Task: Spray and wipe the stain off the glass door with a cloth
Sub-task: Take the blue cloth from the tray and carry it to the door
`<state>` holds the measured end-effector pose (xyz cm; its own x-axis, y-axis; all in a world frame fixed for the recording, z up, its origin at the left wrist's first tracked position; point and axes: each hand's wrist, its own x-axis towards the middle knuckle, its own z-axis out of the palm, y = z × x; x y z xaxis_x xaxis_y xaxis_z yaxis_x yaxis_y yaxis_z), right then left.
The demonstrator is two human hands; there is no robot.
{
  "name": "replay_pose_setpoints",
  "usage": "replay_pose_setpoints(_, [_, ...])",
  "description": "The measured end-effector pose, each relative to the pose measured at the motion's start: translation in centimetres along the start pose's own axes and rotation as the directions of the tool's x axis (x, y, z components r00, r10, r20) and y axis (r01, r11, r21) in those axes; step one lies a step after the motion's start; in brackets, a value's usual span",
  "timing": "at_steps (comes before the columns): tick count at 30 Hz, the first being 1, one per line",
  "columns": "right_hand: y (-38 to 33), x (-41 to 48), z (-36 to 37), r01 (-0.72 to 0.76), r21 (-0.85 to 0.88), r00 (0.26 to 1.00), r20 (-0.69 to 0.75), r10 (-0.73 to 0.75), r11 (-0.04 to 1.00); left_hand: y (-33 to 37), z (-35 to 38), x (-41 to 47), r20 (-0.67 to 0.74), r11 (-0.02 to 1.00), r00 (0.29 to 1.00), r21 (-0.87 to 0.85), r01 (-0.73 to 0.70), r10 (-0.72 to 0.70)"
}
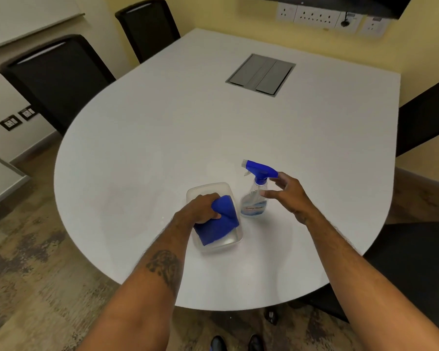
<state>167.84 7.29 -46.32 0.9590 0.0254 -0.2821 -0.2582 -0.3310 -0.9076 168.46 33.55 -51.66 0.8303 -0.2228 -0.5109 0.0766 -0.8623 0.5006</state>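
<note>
A blue cloth (pixel 219 225) lies in a clear plastic tray (pixel 214 187) on the white table (pixel 162 138). My left hand (pixel 202 207) is closed on the cloth's upper left part, inside the tray. Just right of the tray stands a clear spray bottle (pixel 254 198) with a blue trigger head. My right hand (pixel 287 192) hovers beside the bottle's neck, fingers spread, thumb close to the bottle without gripping it. No glass door is in view.
A grey cable hatch (pixel 261 74) is set into the table's far part. Black chairs stand at the left (pixel 58 79), at the far left (pixel 147 26) and along the right side (pixel 426 117). Wall sockets (pixel 314 16) line the far wall.
</note>
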Motion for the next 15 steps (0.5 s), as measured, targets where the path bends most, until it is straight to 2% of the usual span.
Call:
replay_pose_setpoints(4, [0.6, -3.4, -0.6, -0.024, 0.026, 0.979, -0.202, 0.029, 0.999, 1.5, -2.8, -3.6, -0.07, 0.991, 0.996, -0.119, -0.057, 0.048])
replay_pose_setpoints(7, [0.5, -6.1, -0.1, -0.028, 0.04, 0.977, -0.21, 0.036, 0.999, 3.1, -5.0, -6.8, -0.111, 0.949, 0.991, -0.298, -0.101, 0.071])
replay_pose_setpoints(9, [-0.5, -7.7, 0.9, -0.062, 0.101, 0.991, -0.109, 0.073, 0.993, 4.3, -6.4, -9.3, -0.13, 0.895, 0.988, -0.425, -0.136, 0.089])
replay_pose_setpoints(12, [-2.7, -9.5, 2.8, -0.18, 0.248, 0.979, 0.139, 0.148, 0.952, 6.1, -7.9, -12.9, -0.17, 0.815, 0.979, -0.548, -0.189, 0.113])
replay_pose_setpoints(15, [-4.4, -10.7, 4.6, -0.225, 0.424, 0.95, 0.294, 0.101, 0.877, 7.5, -8.6, -15.8, -0.216, 0.75, 0.97, -0.622, -0.225, 0.112])
